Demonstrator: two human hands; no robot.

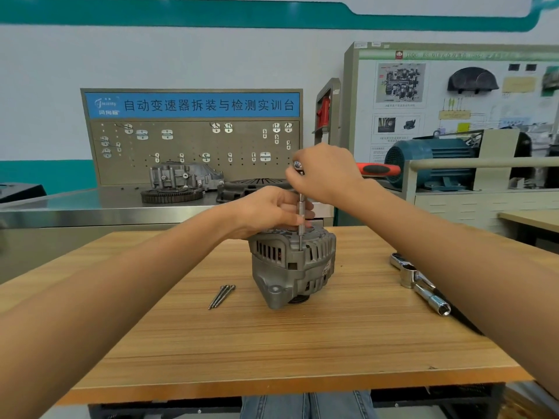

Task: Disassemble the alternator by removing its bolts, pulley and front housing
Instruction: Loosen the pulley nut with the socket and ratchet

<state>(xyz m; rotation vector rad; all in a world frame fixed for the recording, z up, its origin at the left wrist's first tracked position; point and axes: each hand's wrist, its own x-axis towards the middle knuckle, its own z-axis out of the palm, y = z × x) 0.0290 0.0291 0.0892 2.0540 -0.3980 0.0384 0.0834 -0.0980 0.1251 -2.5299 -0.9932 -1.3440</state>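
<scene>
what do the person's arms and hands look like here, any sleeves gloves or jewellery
Both arms are bare from the frame edge to the wrist: no sleeves show. The left hand and right hand wear no gloves, and no watch, bracelet or ring is visible. Blue denim shows at the bottom edge, below the wooden table.

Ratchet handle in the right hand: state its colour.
Red-orange with a black insert, on the ratchet handle; head view.
</scene>
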